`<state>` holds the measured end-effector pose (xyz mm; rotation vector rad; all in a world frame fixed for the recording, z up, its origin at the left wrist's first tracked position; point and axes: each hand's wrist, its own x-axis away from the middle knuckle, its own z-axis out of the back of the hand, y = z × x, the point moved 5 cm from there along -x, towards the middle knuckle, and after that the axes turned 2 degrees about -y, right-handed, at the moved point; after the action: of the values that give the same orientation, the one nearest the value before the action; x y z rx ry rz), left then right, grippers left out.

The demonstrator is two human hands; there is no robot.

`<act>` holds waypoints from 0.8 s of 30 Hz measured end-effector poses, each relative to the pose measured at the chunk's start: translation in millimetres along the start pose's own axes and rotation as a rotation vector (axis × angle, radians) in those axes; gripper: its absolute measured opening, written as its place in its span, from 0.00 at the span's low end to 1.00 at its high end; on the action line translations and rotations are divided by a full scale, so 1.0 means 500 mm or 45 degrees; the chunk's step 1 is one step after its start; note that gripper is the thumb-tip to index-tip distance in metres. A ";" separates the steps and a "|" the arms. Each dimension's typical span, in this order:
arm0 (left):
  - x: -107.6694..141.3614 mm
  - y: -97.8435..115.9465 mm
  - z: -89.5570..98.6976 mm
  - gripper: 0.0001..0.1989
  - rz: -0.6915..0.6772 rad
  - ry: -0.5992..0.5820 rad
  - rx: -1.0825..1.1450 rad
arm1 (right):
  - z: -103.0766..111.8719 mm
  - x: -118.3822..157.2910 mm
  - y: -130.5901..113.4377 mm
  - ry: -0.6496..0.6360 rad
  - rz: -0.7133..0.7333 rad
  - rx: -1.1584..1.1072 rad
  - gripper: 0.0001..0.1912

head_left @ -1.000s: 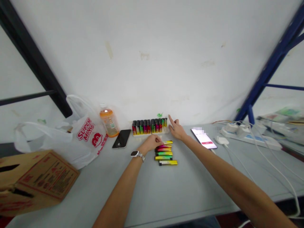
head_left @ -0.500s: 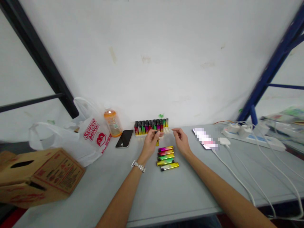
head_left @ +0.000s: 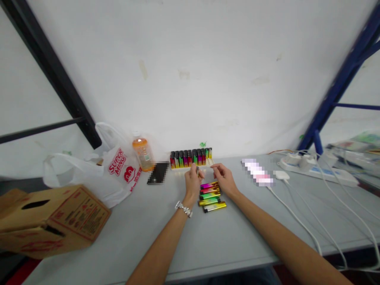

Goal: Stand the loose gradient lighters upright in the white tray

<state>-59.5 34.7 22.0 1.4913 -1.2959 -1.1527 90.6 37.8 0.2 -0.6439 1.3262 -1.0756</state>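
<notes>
Several colourful lighters stand upright in a white tray (head_left: 210,162) against the wall. In front of it, a column of lighters (head_left: 211,201) lies flat on the grey table. My left hand (head_left: 193,183), with a silver bracelet at the wrist, is closed on a lighter (head_left: 197,170) just left of the column; mostly the dark end shows. To the right of the lying lighters is my right hand (head_left: 225,179), fingers bent and drawn together near the tray's front edge. Whatever its fingertips may hold is too small to make out.
A dark phone (head_left: 158,173), orange bottle (head_left: 143,152), white plastic bag (head_left: 118,174) and cardboard box (head_left: 80,217) are on the left. Another phone (head_left: 257,172), a white charger (head_left: 281,175), cables and a power strip (head_left: 320,171) lie right.
My left hand has turned more upright and moved slightly right and down with the lighter. My right hand has lowered a little, its fingers nearer the lying lighters. The view has shifted slightly.
</notes>
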 end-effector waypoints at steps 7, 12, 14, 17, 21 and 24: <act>0.007 -0.001 -0.012 0.32 0.118 -0.092 0.124 | -0.001 0.003 -0.003 -0.030 -0.006 0.030 0.17; 0.011 0.001 -0.014 0.39 0.157 -0.179 0.175 | -0.001 0.004 -0.005 -0.036 -0.014 0.051 0.17; 0.011 0.000 -0.012 0.39 0.133 -0.172 0.145 | -0.002 0.004 -0.005 -0.039 -0.018 0.043 0.17; 0.009 -0.002 -0.011 0.38 0.100 -0.162 0.114 | -0.003 0.004 -0.005 -0.047 -0.026 0.032 0.17; 0.006 -0.003 -0.007 0.33 0.088 -0.099 0.039 | -0.005 0.004 -0.003 -0.054 -0.033 0.025 0.18; 0.005 -0.003 -0.007 0.28 0.095 -0.074 -0.007 | -0.005 0.004 -0.001 -0.061 -0.033 0.023 0.18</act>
<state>-55.6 32.4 21.3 1.4025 -1.3748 -1.1581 87.8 36.2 -0.9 -0.6711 1.2691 -1.0853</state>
